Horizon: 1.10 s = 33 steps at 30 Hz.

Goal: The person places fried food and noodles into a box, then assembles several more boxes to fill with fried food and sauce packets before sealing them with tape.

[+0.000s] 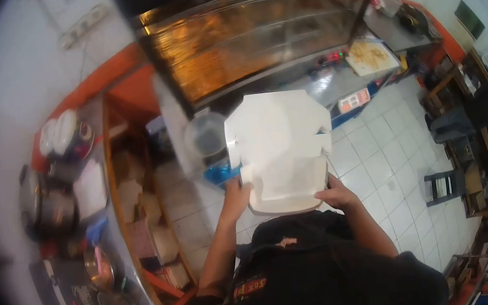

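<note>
A white cardboard box with its lid flap raised and spread away from me is held in front of my body, over the tiled floor. My left hand grips its left side near the lower corner. On the opposite side, my right hand holds the lower right corner, thumb over the edge. The shallow tray part lies between both hands, and no contents show in it. Beyond the box stands a lit glass display case. A clear round plastic container is just left of the lid.
A white cutting board with scraps lies on the counter at the back right. Pots and a metal pan stand along the left counter. Wooden shelving is below it. A black step stool stands at the right.
</note>
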Tool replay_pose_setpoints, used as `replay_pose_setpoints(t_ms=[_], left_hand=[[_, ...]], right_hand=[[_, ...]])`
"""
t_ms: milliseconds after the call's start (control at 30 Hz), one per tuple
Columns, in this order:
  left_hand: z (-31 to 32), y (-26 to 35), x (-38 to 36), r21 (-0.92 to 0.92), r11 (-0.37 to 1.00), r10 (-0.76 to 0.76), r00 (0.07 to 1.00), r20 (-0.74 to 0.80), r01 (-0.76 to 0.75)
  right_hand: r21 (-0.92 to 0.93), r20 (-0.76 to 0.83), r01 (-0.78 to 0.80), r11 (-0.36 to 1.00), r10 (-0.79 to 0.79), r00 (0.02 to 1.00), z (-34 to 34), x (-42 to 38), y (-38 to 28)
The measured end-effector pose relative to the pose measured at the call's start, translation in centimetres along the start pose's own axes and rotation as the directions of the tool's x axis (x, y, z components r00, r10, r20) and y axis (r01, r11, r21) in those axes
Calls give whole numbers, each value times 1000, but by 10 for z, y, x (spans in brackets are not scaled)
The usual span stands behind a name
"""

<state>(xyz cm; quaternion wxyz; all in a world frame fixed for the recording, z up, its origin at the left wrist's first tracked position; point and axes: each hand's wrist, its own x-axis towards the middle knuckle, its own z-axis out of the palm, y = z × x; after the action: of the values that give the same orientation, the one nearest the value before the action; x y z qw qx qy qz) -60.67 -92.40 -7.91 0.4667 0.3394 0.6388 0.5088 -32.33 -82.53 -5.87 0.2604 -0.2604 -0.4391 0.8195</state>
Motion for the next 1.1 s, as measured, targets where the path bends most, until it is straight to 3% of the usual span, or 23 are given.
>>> replay_pose_setpoints(t_ms=[67,100,133,200,233,267,300,333,433,500,533,600,633,667,733,767,800,833,867,967,1000,1033,1100], left_hand=[[34,26,39,312,950,8,997,-79,17],[60,62,42,541,841,161,964,-213,-20],[86,78,54,566,821,194,967,-167,-67],[131,97,75,907,377,645,755,-114,-185],[152,95,88,906,361,661,746,-80,-222],[173,80,106,580,701,400,902,162,-415],[195,68,126,148,939,201,843,498,-312],[213,61,139,77,974,136,820,556,-214],[237,58,191,296,899,133,844,519,-323],[241,43,219,420,900,-94,886,453,-119],[240,39,225,429,895,-96,886,454,-123],[240,39,239,617,732,-160,807,568,-289],[235,20,249,457,889,-280,785,552,-5],[234,17,251,466,878,-214,785,581,-105],[236,24,246,383,924,-237,753,614,-21],[240,24,245,478,788,-45,739,673,-388],[244,36,241,513,515,120,651,750,-686],[258,45,230,536,791,-26,858,512,-295],[267,62,223,543,806,-89,859,504,-235],[295,69,218,501,754,109,833,542,-425],[305,84,218,511,675,223,808,546,-532],[315,101,218,520,582,335,768,546,-625],[331,144,218,452,609,443,752,488,-652]], right_hand=[[109,-15,-103,989,105,994,-33,14,-15],[87,-12,-84,993,85,996,-48,20,-26],[104,-37,-30,994,34,999,-62,28,-36],[19,-20,-17,1000,18,1000,-88,43,-50],[35,-4,-8,999,9,1000,-100,49,-53],[137,-1,-12,990,13,1000,-114,58,-50],[262,16,-41,964,39,999,-135,74,-41],[380,44,-70,922,58,997,-154,91,-31],[513,127,-94,853,33,991,-189,140,-11],[536,54,-104,838,89,995,-193,156,4],[545,-19,-121,830,157,987,-194,160,12],[636,-67,-101,765,184,981,-188,161,14],[638,-30,-111,762,168,985,-186,155,7],[643,5,-123,756,156,988,-177,146,-7],[612,-30,-130,780,187,982,-186,141,4],[578,-68,-132,805,209,976,-192,140,3],[549,-119,-83,831,176,977,-184,130,-15],[560,-178,-70,825,203,963,-183,126,-23],[572,-236,-59,818,233,943,-185,122,-28],[596,-283,-14,803,226,932,-206,101,-44],[589,-287,-14,808,225,931,-202,95,-67],[554,-362,88,828,143,921,-198,87,-92],[425,-505,244,872,4,863,-227,84,-100]])
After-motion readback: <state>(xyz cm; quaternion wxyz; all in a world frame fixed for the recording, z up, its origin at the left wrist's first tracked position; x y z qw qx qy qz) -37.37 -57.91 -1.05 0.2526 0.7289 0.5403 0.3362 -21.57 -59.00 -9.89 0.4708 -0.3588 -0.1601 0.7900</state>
